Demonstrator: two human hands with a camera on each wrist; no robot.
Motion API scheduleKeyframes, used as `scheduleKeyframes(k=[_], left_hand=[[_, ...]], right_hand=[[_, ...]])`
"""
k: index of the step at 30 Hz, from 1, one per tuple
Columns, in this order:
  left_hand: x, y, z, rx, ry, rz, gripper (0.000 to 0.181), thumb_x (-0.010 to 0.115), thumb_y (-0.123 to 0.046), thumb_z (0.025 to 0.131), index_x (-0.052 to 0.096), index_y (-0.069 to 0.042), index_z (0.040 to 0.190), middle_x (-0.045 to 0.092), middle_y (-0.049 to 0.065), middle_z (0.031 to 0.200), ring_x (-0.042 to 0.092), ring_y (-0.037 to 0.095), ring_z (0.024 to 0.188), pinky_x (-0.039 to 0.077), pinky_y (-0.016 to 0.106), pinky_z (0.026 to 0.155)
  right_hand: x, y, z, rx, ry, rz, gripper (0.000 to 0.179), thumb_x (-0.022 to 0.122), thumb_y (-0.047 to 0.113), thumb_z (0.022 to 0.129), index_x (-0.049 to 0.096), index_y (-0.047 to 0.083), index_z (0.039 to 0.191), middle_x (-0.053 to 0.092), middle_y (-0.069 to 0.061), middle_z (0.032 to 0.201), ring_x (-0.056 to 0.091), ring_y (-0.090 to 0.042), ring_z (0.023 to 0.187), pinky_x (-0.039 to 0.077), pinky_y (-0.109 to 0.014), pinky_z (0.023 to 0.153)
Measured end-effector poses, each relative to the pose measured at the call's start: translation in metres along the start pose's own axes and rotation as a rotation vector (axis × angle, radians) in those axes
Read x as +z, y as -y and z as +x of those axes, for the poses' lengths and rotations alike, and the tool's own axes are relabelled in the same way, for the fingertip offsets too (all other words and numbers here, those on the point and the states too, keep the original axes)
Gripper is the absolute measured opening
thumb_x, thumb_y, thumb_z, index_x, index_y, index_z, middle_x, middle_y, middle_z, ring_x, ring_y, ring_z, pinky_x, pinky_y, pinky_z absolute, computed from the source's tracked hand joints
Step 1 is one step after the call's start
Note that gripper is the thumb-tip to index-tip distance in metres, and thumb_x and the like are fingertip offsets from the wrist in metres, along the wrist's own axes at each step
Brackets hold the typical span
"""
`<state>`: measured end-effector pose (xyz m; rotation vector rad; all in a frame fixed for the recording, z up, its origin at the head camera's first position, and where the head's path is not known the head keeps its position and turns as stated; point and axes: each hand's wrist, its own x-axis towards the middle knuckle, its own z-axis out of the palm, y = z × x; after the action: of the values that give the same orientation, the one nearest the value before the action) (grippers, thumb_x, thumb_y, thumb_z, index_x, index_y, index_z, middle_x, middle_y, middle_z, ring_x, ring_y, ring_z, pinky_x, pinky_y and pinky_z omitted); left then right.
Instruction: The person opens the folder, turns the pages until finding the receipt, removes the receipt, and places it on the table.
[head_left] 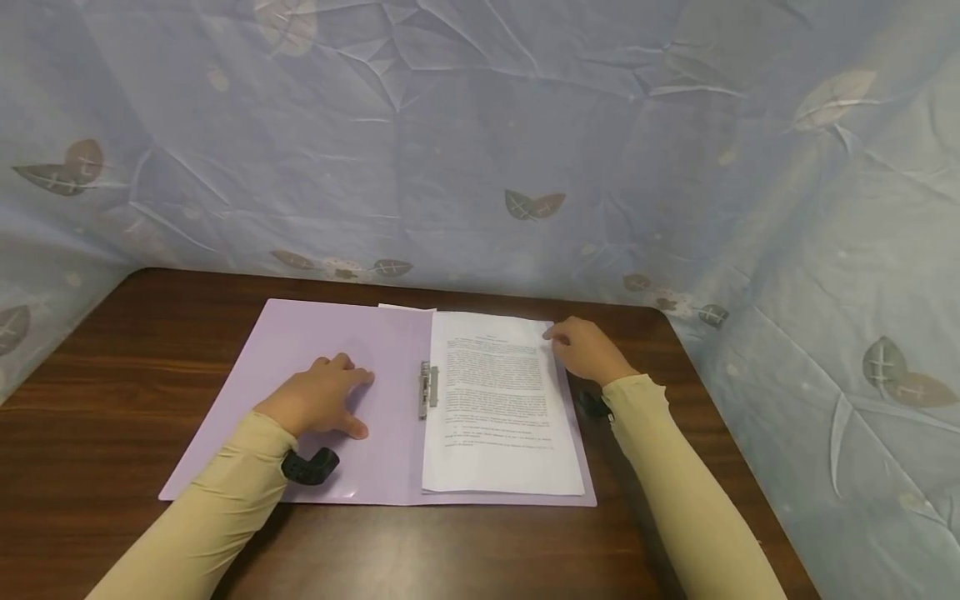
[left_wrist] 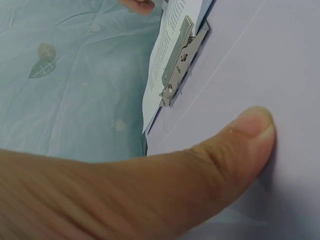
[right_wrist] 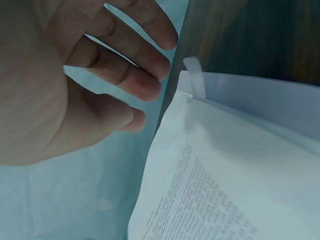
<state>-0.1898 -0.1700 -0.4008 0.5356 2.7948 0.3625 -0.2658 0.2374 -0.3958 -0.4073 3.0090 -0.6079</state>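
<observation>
The left hand (head_left: 318, 396) spreads its fingers, gripping nothing; the right hand (head_left: 591, 348), loosely curved, is also free. A dark brown wooden tabletop (head_left: 90, 375) leaves room at the frame's left and bottom. Lower centre lies an open lilac plastic folder (head_left: 337, 329), bearing printed white paper sheets (head_left: 498, 404) and a silver metal clip (head_left: 426, 390). Only the right wrist view clearly shows a pale strip (right_wrist: 196, 80).

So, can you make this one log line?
folder: open; papers: on right half; left hand: over left half; right hand: near papers' top right corner

table (head_left: 90, 392): brown wood-grain, rounded corners | cloth (head_left: 465, 125): creased, pale blue, leaf print (head_left: 519, 204)
</observation>
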Motion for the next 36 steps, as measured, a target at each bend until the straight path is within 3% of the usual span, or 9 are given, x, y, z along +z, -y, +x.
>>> scheduleKeyframes(k=[9, 15, 23, 36], left_hand=[[-0.002, -0.003, -0.001, 0.002, 0.009, 0.018, 0.084, 0.091, -0.041, 0.076, 0.059, -0.004, 0.144, 0.051, 0.03, 0.142, 0.048, 0.052, 0.13, 0.044, 0.067, 0.103], [-0.003, -0.005, -0.002, 0.004, 0.004, 0.014, 0.083, 0.091, -0.04, 0.076, 0.058, -0.003, 0.144, 0.051, 0.031, 0.142, 0.048, 0.052, 0.13, 0.044, 0.067, 0.103], [-0.001, -0.003, -0.003, 0.019, 0.001, 0.019, 0.084, 0.091, -0.04, 0.076, 0.059, -0.002, 0.143, 0.052, 0.031, 0.14, 0.048, 0.052, 0.128, 0.045, 0.067, 0.102], [0.001, 0.0, -0.003, 0.041, -0.007, 0.031, 0.083, 0.09, -0.041, 0.077, 0.058, -0.001, 0.143, 0.052, 0.03, 0.138, 0.047, 0.053, 0.128, 0.047, 0.066, 0.1]], right_hand=[[0.004, 0.008, 0.03, 0.094, 0.134, -0.147, 0.05, 0.056, 0.022, 0.099, 0.056, 0.0, 0.144, 0.059, -0.023, 0.138, 0.057, -0.037, 0.125, 0.045, -0.055, 0.108], [0.012, 0.005, 0.039, 0.133, 0.171, -0.198, 0.051, 0.052, 0.027, 0.101, 0.057, -0.002, 0.142, 0.055, -0.025, 0.139, 0.053, -0.04, 0.128, 0.042, -0.058, 0.109], [0.022, -0.001, 0.042, 0.176, 0.138, -0.17, 0.043, 0.062, 0.027, 0.099, 0.062, -0.003, 0.13, 0.055, -0.024, 0.129, 0.052, -0.038, 0.115, 0.045, -0.058, 0.102], [0.026, -0.003, 0.046, 0.155, 0.106, -0.183, 0.041, 0.062, 0.023, 0.099, 0.067, 0.001, 0.133, 0.062, -0.023, 0.134, 0.058, -0.035, 0.114, 0.047, -0.055, 0.104]])
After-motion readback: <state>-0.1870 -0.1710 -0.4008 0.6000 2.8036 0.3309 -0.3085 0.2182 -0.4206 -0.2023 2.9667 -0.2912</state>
